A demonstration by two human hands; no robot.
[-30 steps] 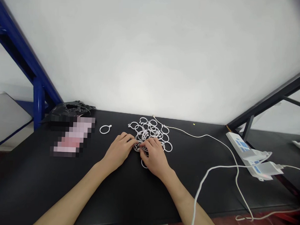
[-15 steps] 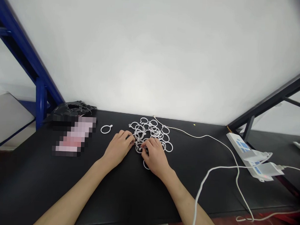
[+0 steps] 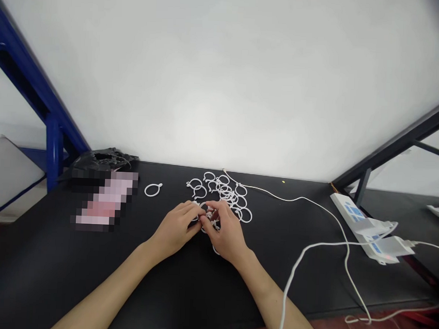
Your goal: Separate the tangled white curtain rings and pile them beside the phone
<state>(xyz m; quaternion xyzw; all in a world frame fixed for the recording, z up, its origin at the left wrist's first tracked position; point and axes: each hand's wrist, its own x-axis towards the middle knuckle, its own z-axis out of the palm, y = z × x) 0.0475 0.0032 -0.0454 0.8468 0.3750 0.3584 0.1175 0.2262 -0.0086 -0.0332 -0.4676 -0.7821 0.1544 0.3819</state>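
Several white curtain rings (image 3: 226, 193), each with a small eyelet, lie in a loose pile on the black table (image 3: 185, 284). At the near edge of the pile, my left hand (image 3: 175, 228) has its fingers pinched together on a curtain ring (image 3: 203, 203). My right hand (image 3: 228, 230) meets it from the other side, thumb and forefinger closed around the same ring. The fingers cover most of that ring. More rings lie partly hidden under and behind both hands. A single curtain ring (image 3: 153, 190) lies apart on the left.
A black plastic bag (image 3: 103, 158) and a blurred-out pinkish item (image 3: 109, 198) are at the left. On the right, a white power strip (image 3: 362, 226) holds plugged-in adapters. A white cable (image 3: 303, 255) loops across the table. Blue posts (image 3: 53, 147) and a wall bound the space.
My hands have come together, and a curtain ring is now lifted between their fingers. Some rings at the pile's left side have shifted or been picked up. The view has tilted slightly.
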